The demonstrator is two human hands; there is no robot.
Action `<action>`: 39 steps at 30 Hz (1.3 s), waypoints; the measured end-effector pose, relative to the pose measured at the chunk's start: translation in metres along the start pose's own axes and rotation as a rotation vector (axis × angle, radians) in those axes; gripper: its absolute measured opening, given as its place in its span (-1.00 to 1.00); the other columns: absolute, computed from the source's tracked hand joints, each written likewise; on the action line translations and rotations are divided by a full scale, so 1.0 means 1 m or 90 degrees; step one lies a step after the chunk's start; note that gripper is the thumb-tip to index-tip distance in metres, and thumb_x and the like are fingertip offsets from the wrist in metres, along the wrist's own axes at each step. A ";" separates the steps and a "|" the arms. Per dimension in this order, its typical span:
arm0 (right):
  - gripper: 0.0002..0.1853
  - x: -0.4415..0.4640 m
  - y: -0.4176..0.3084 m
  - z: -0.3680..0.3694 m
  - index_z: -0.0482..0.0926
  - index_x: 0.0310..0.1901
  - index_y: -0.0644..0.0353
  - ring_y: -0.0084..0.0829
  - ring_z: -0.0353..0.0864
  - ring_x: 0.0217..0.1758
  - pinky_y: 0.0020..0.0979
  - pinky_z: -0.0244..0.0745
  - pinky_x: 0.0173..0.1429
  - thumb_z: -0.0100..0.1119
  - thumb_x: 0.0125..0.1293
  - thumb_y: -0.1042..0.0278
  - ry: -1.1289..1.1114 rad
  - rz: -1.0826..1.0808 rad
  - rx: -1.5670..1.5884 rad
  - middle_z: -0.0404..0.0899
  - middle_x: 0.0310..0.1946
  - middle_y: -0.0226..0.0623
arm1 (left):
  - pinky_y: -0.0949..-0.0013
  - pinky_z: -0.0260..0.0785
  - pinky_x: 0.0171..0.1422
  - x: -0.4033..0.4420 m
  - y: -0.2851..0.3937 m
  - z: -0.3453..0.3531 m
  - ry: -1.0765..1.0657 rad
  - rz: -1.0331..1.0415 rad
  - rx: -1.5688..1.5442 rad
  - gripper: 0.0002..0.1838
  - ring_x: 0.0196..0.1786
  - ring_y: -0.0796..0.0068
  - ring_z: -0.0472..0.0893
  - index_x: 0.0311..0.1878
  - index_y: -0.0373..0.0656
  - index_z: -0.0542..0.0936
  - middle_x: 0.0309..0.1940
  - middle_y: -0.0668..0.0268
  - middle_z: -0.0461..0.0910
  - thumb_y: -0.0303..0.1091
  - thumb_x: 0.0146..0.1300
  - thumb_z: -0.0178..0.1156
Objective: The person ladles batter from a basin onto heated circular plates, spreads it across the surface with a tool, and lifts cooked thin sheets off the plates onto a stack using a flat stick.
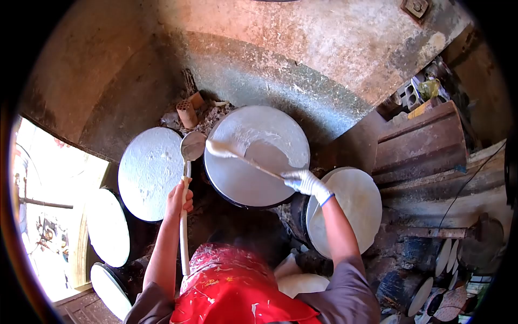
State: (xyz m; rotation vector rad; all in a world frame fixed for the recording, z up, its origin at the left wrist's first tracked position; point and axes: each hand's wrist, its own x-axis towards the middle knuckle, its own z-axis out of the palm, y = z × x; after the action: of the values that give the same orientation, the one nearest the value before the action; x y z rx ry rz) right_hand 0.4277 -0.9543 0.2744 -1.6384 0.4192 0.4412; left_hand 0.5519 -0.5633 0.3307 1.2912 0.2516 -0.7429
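My bare left hand (179, 197) is wrapped round the pale handle of a long metal ladle (192, 144), bowl up, beside the middle round griddle (272, 181). My right hand (306, 183), in a white glove with a blue cuff edge, grips a thin stick with a white rounded head (220, 149). This head is over the griddle's left side, near the ladle bowl. White batter (253, 117) coats part of the griddle; a greyer patch shows in its middle. To the right, a thin white sheet (356, 208) lies on another round griddle, one edge folded.
A white-coated round griddle (150, 173) stands left, with more round tops (108, 227) below it. Bricks (187, 113) and ash lie behind. Walls close in the back. Wooden boards (421, 143) and blackened drums (402, 289) stand right. A bright opening is at left.
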 end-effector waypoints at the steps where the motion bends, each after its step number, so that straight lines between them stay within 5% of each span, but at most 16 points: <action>1: -0.67 -0.011 0.003 -0.002 0.55 -0.03 0.26 -0.65 0.45 -0.10 -0.54 0.38 0.03 0.25 0.14 0.46 -0.030 0.007 0.023 0.59 -0.14 -0.40 | 0.58 0.08 -0.66 -0.002 0.001 -0.002 0.000 -0.004 0.004 -0.55 -0.75 0.73 0.17 0.12 -0.15 0.33 -0.63 0.45 0.25 0.00 0.36 -0.12; 5: -0.69 0.009 0.002 -0.018 0.57 -0.05 0.24 -0.61 0.50 -0.14 -0.52 0.41 0.01 0.25 0.16 0.39 0.169 -0.111 0.011 0.61 -0.17 -0.36 | 0.57 0.08 -0.65 -0.009 0.002 -0.005 0.011 -0.003 0.022 -0.55 -0.75 0.73 0.17 0.13 -0.13 0.32 -0.63 0.46 0.25 0.01 0.36 -0.14; 6: -0.69 0.011 -0.020 -0.020 0.57 -0.05 0.25 -0.58 0.52 -0.11 -0.50 0.41 0.04 0.23 0.18 0.34 0.180 -0.015 -0.085 0.62 -0.16 -0.31 | 0.57 0.08 -0.65 -0.011 0.001 -0.005 0.015 -0.004 0.023 -0.55 -0.75 0.73 0.17 0.13 -0.13 0.32 -0.63 0.46 0.25 0.01 0.36 -0.14; 9: -0.68 0.053 0.002 -0.011 0.56 -0.06 0.27 -0.57 0.53 -0.17 -0.51 0.42 -0.02 0.24 0.17 0.32 0.070 -0.208 -0.107 0.63 -0.18 -0.30 | 0.58 0.08 -0.65 -0.011 0.000 -0.005 0.014 -0.005 0.020 -0.54 -0.75 0.73 0.16 0.12 -0.14 0.32 -0.63 0.46 0.24 0.01 0.36 -0.14; 11: -0.66 0.032 -0.011 -0.002 0.57 -0.04 0.21 -0.60 0.50 -0.35 -0.55 0.42 -0.19 0.27 0.14 0.34 -0.007 -0.083 -0.164 0.62 -0.30 -0.44 | 0.58 0.08 -0.64 -0.012 0.000 -0.005 0.027 -0.001 0.038 -0.55 -0.75 0.73 0.17 0.11 -0.15 0.33 -0.64 0.46 0.24 0.01 0.36 -0.14; 14: -0.68 -0.007 -0.004 -0.016 0.59 -0.03 0.10 -0.77 0.25 -0.57 -0.64 0.24 -0.48 0.28 0.14 0.33 -0.107 0.031 0.004 0.53 -0.46 -0.60 | 0.58 0.08 -0.64 -0.011 0.000 -0.009 0.031 -0.009 0.049 -0.55 -0.74 0.73 0.18 0.10 -0.16 0.34 -0.64 0.46 0.24 -0.01 0.36 -0.12; 17: -0.68 -0.021 0.008 -0.028 0.58 -0.04 0.16 -0.78 0.25 -0.58 -0.65 0.27 -0.48 0.27 0.14 0.36 0.078 0.008 -0.045 0.54 -0.47 -0.60 | 0.57 0.08 -0.63 -0.010 0.000 -0.011 0.034 -0.012 0.054 -0.56 -0.73 0.72 0.19 0.09 -0.16 0.34 -0.63 0.46 0.24 -0.01 0.35 -0.12; 21: -0.67 0.002 0.030 -0.003 0.56 -0.03 0.23 -0.65 0.46 -0.33 -0.54 0.41 -0.26 0.25 0.15 0.38 0.089 -0.210 -0.091 0.58 -0.29 -0.51 | 0.57 0.08 -0.63 -0.012 0.000 -0.009 0.047 -0.020 0.070 -0.57 -0.73 0.72 0.19 0.09 -0.15 0.34 -0.62 0.46 0.25 -0.02 0.35 -0.12; 23: -0.69 -0.022 0.019 0.005 0.58 -0.03 0.14 -0.70 0.43 -0.37 -0.59 0.38 -0.33 0.26 0.15 0.38 -0.010 0.028 -0.068 0.58 -0.32 -0.53 | 0.57 0.08 -0.63 -0.012 -0.005 -0.011 0.037 -0.021 0.079 -0.56 -0.73 0.72 0.19 0.09 -0.15 0.35 -0.62 0.45 0.26 -0.01 0.35 -0.11; 25: -0.69 -0.046 0.024 -0.004 0.58 -0.05 0.17 -0.71 0.46 -0.33 -0.61 0.40 -0.31 0.26 0.14 0.40 -0.003 0.023 -0.050 0.59 -0.31 -0.50 | 0.57 0.08 -0.64 -0.014 -0.008 -0.011 0.031 -0.024 0.083 -0.56 -0.73 0.71 0.20 0.09 -0.15 0.35 -0.62 0.44 0.26 -0.01 0.35 -0.10; 30: -0.67 -0.068 0.034 0.014 0.54 -0.02 0.28 -0.54 0.50 -0.03 -0.49 0.38 0.11 0.24 0.14 0.47 0.198 -0.138 -0.104 0.59 -0.11 -0.30 | 0.56 0.07 -0.66 -0.020 -0.020 -0.010 0.019 -0.028 0.108 -0.55 -0.74 0.70 0.20 0.09 -0.17 0.37 -0.63 0.42 0.27 -0.01 0.34 -0.10; 33: -0.65 -0.086 0.038 0.033 0.53 -0.03 0.32 -0.52 0.51 -0.01 -0.49 0.38 0.12 0.25 0.14 0.41 0.075 -0.074 -0.002 0.58 -0.08 -0.28 | 0.57 0.05 -0.67 -0.034 -0.027 -0.011 -0.003 -0.032 0.176 -0.55 -0.74 0.70 0.20 0.08 -0.19 0.38 -0.64 0.42 0.27 -0.02 0.34 -0.10; 35: -0.65 -0.098 0.043 0.040 0.52 -0.02 0.32 -0.51 0.51 -0.01 -0.47 0.38 0.12 0.22 0.16 0.39 0.238 -0.145 -0.041 0.57 -0.06 -0.27 | 0.58 0.04 -0.68 -0.042 -0.029 -0.012 -0.024 -0.077 0.155 -0.55 -0.74 0.70 0.20 0.08 -0.20 0.38 -0.65 0.43 0.26 -0.03 0.35 -0.11; 39: -0.63 -0.122 0.064 0.091 0.53 -0.03 0.31 -0.46 0.51 0.02 -0.42 0.36 0.15 0.24 0.14 0.33 0.197 -0.100 -0.077 0.56 -0.05 -0.20 | 0.61 0.01 -0.70 -0.060 -0.026 -0.008 -0.111 -0.081 0.204 -0.55 -0.74 0.72 0.19 0.07 -0.20 0.38 -0.65 0.45 0.25 -0.02 0.35 -0.13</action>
State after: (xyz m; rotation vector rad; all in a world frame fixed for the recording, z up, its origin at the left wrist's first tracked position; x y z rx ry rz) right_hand 0.2862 -0.8686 0.2731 -1.8501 0.4951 0.0956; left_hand 0.4929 -0.5372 0.3420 1.5112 0.0749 -1.0285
